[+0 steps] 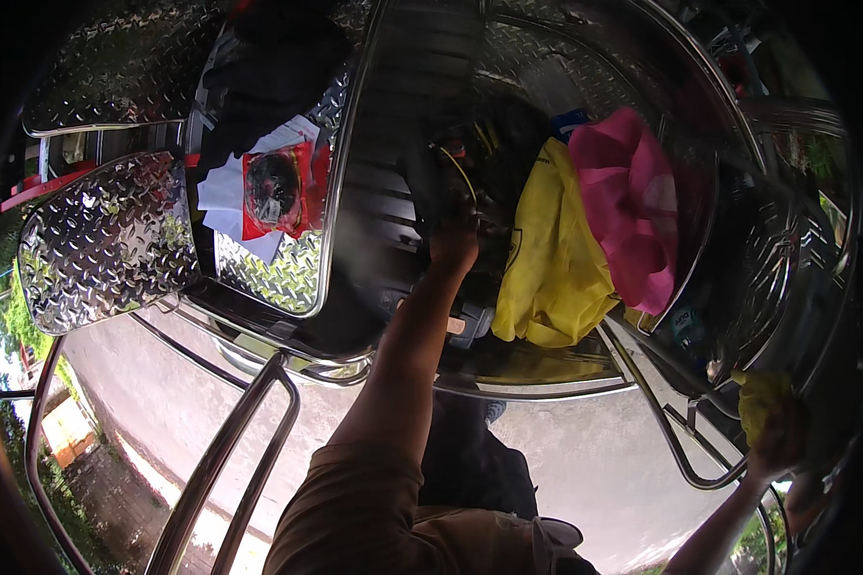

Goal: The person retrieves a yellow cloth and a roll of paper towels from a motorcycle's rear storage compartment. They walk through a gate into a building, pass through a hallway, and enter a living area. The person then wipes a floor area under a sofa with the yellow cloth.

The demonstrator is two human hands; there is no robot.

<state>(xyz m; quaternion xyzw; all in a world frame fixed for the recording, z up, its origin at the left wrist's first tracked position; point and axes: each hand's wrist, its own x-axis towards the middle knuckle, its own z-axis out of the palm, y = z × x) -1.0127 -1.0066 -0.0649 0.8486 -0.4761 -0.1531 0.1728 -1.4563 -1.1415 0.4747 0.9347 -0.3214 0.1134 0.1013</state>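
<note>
My left hand (455, 235) reaches up into a dark compartment (470, 153) of a chrome vehicle, among thin yellow wires (455, 163). Its fingers are buried in the shadow, so what they touch is hidden. My right hand (779, 436), at the lower right, presses a small yellow cloth (762, 398) against a chrome rail (700, 450) and grips it. A large yellow cloth (551, 259) and a pink cloth (633, 211) lie bunched just to the right of my left hand.
A diamond-plate panel (105, 240) juts out at the left. A red packet (278, 192) lies on white papers beside it. Chrome tube rails (230, 450) cross the lower left above paved ground (585, 450).
</note>
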